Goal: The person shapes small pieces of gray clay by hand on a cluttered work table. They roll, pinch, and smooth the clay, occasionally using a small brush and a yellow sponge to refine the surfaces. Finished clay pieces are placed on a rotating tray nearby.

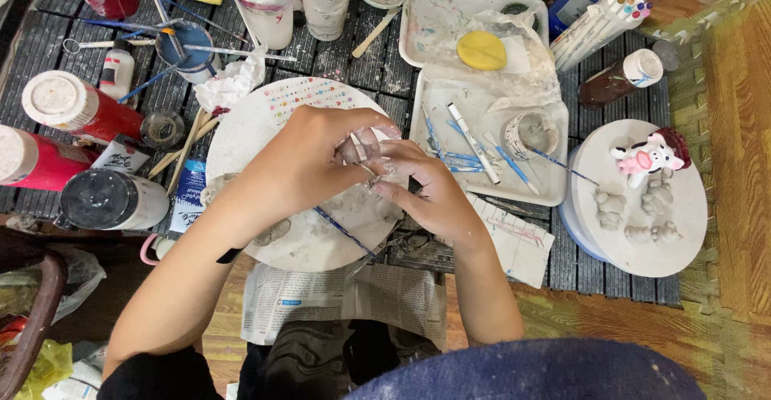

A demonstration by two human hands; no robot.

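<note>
Clay piece (363, 149), small and mostly hidden, axis unclear, pinched by both hands (365, 171) over the round board (241, 131).

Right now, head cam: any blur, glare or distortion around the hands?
Head view: lighting soft and even, shadows faint; left hand and right hand slightly motion-soft, so the small clay piece between them is hard to read; the round board under them reads sharp; mild glare on the white tray; a blurred dark blue shape blocks the bottom edge; slight wide-angle bend at edges.
</note>
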